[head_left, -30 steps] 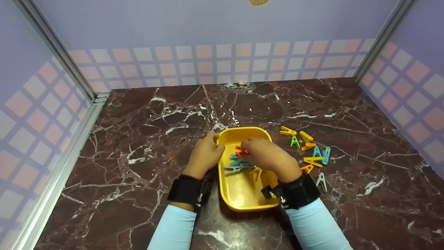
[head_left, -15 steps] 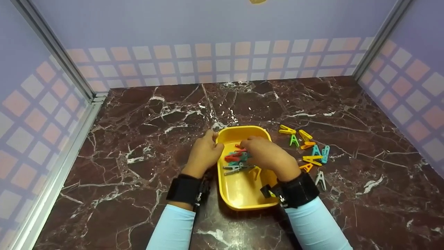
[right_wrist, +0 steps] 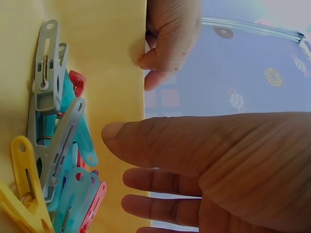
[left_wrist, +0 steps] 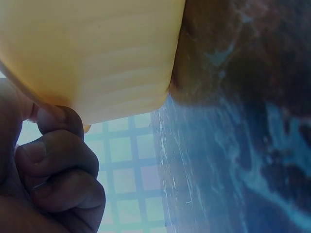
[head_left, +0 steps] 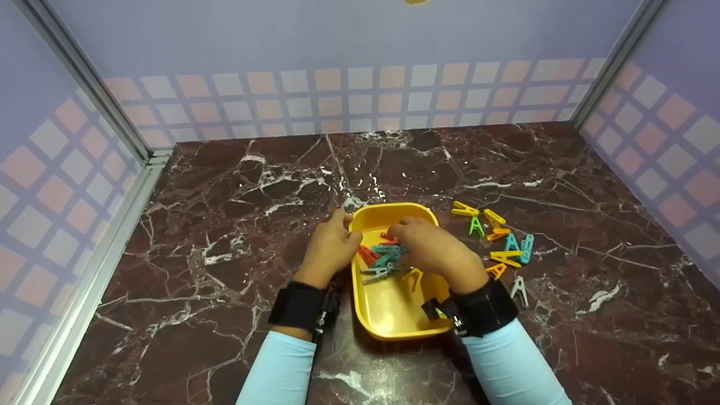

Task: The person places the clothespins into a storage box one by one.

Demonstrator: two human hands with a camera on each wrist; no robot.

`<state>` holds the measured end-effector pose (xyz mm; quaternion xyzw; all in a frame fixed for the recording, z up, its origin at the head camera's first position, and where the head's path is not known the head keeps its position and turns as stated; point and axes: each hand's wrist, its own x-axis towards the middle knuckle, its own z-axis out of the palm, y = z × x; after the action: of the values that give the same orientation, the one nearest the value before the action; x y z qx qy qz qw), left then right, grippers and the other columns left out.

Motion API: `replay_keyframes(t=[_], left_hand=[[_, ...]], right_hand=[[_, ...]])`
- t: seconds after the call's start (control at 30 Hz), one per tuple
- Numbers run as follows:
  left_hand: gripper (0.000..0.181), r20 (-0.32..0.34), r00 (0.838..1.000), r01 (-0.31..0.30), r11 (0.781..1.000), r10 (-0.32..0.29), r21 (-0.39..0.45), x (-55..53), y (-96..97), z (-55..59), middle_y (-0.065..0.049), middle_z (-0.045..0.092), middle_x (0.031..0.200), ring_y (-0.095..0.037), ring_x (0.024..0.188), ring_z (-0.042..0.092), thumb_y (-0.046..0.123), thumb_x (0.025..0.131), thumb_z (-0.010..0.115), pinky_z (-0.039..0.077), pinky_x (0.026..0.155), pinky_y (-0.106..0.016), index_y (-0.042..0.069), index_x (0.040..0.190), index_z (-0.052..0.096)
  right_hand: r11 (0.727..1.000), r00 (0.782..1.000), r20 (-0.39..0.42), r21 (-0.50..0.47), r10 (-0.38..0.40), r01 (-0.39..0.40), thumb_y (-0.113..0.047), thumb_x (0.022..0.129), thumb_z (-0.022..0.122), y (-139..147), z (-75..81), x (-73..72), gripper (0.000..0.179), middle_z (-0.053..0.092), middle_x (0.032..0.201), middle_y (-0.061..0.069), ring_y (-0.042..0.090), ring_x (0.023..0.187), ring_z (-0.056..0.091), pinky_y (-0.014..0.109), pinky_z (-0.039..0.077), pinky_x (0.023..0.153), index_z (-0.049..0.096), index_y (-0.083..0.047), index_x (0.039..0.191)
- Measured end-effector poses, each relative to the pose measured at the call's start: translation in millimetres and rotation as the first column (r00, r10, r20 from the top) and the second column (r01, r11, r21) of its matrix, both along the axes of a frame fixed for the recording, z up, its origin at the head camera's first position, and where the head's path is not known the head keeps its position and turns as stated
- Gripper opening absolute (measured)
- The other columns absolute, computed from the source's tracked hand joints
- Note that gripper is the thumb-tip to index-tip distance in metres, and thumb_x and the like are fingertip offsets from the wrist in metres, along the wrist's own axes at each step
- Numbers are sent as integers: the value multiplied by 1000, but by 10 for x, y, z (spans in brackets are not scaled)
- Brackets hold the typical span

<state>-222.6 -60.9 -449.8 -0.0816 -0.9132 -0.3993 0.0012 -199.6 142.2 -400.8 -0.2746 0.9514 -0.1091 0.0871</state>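
Note:
A yellow plastic basin (head_left: 388, 318) stands on the marble-patterned table. At its left rim my left hand (head_left: 328, 250) pinches the edge between thumb and curled fingers; the left wrist view shows the fingers (left_wrist: 63, 150) bent at the rim. Over the basin's right side reaches my right hand (head_left: 436, 250). In the right wrist view its thumb (right_wrist: 150, 143) and fingers are extended, with nothing between them. Beside the fingertips lies a pile of clothespins: a red one (head_left: 369, 255) against the left wall, teal ones (head_left: 388, 257), grey ones (head_left: 376, 274) and a yellow one (head_left: 415, 278).
Right of the basin, several more clothespins are scattered on the table: yellow (head_left: 465, 209), green (head_left: 476, 226), orange (head_left: 497, 271), blue (head_left: 526, 249) and a white one (head_left: 519, 291). Patterned wall panels (head_left: 360, 95) enclose the table at the back and both sides.
A red clothespin has left my right fingers and moved left, coming to lie against the basin's left wall. My left hand has kept its place at the rim.

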Motion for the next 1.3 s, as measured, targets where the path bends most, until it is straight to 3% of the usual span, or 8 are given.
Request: replay_keyframes(t=[0.23,0.53,0.67,0.97,1.1,1.3], left_hand=[[31,-13,1000,-7,1000,7,-9,7,2,0,-1,62,71,-21,68,60,20,90,60,51,67,-36,7,119,58],[33,-30,1000,1,1000,-1,-18,12,0,2,-2,57,66,-21,64,57,20,90,59,48,62,-37,6,120,58],[35,-49,999,2,1000,-4,-31,5,-3,-4,-1,55,63,-22,65,57,20,89,58,48,64,-38,5,121,58],[33,-18,1000,-1,1000,1,-5,9,6,7,0,50,60,-20,61,57,20,90,59,48,60,-35,6,121,57],[32,-15,1000,-6,1000,6,-2,8,9,0,1,49,59,-19,61,58,20,91,59,48,59,-34,7,120,57],[32,-14,1000,-10,1000,10,-4,8,8,-3,2,46,59,-19,58,55,20,91,58,46,58,-34,7,119,57]], right_hand=[[1000,1000,14,-14,-16,16,-8,86,74,21,21,15,41,60,115,13,30,105,57,43,48,90,63,-3,125],[999,1000,9,-43,-21,22,-10,85,75,59,72,33,45,60,123,16,31,111,58,45,47,95,61,-1,127],[996,1000,-11,-80,-29,28,-9,84,75,111,151,50,45,60,124,16,32,110,58,46,46,96,61,-1,126],[969,992,-37,-223,-117,106,-14,89,71,422,300,84,49,55,132,19,36,121,52,50,40,104,56,0,134],[949,981,-23,-256,-195,183,-14,91,67,675,251,6,47,53,133,21,38,122,51,53,37,105,56,-1,135],[922,946,44,-213,-321,323,-17,92,65,977,27,-144,46,49,136,27,44,124,47,57,34,106,56,2,133]])
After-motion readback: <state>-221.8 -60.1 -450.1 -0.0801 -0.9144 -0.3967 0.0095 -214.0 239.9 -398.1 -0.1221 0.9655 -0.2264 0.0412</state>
